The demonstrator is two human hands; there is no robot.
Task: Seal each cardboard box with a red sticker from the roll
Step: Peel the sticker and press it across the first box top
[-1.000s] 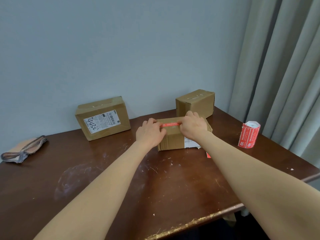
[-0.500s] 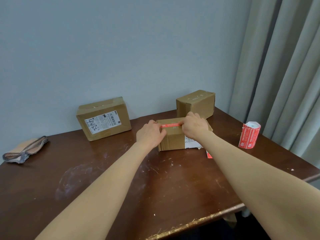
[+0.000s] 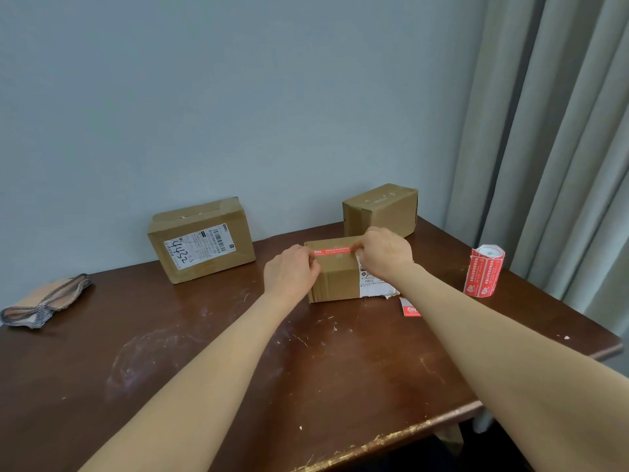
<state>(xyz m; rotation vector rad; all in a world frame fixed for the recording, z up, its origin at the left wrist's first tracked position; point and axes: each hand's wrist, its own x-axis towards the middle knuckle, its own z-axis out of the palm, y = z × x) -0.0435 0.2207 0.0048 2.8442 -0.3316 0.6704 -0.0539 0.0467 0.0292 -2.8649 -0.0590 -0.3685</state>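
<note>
Both hands are working at the near box (image 3: 335, 282), which is sitting mid-desk (image 3: 204, 369). The left hand (image 3: 291, 269) is pinching the left end of a red sticker (image 3: 335, 250) and the right hand (image 3: 384, 255) is pinching the right end, fingers curled on both, with the strip stretched along the box's top front edge. Cannot tell if it is fully stuck down. The step in hand looks like laying the seal on this box. The next move is probably calling for pressing the strip flat over the flap seam, then letting go and reaching for the roll (image 3: 485, 270) standing off to the right (a loose red scrap (image 3: 410, 310) is lying beside the box). The labelled box (image 3: 200, 240) at left and the far box (image 3: 381, 209) by the wall are showing no red yet.
</note>
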